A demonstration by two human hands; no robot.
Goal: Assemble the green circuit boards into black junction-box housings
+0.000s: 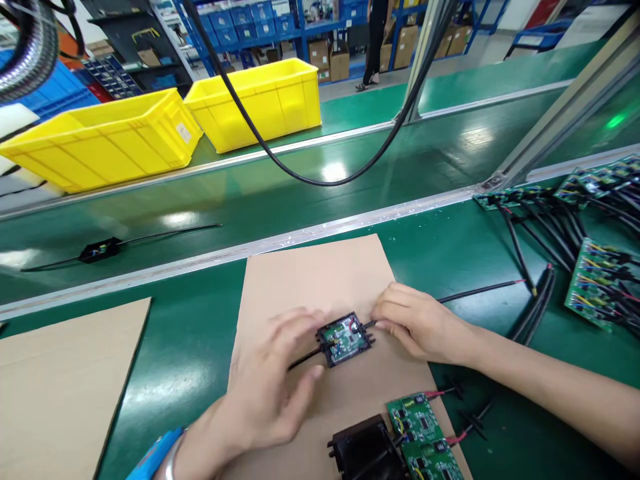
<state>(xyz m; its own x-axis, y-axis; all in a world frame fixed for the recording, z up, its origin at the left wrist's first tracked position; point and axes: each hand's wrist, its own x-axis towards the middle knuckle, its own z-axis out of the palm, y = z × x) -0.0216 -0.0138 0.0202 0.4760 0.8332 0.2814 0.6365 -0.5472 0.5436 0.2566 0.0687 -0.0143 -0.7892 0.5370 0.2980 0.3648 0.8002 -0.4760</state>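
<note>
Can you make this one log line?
left hand: open near cased board | right hand: pinching board's black cable | cased board: above cardboard

Left hand (267, 380) blurred, black case (367, 450) cropped (bottom edge), 1 person (377, 37) cropped above

One head-worn camera looks forward and down from close above the green workbench (175, 373).

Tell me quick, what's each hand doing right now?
Left hand: open, beside the black case; contact can't be told.
Right hand: closed, pinching the black cable at the case's right end.
</note>
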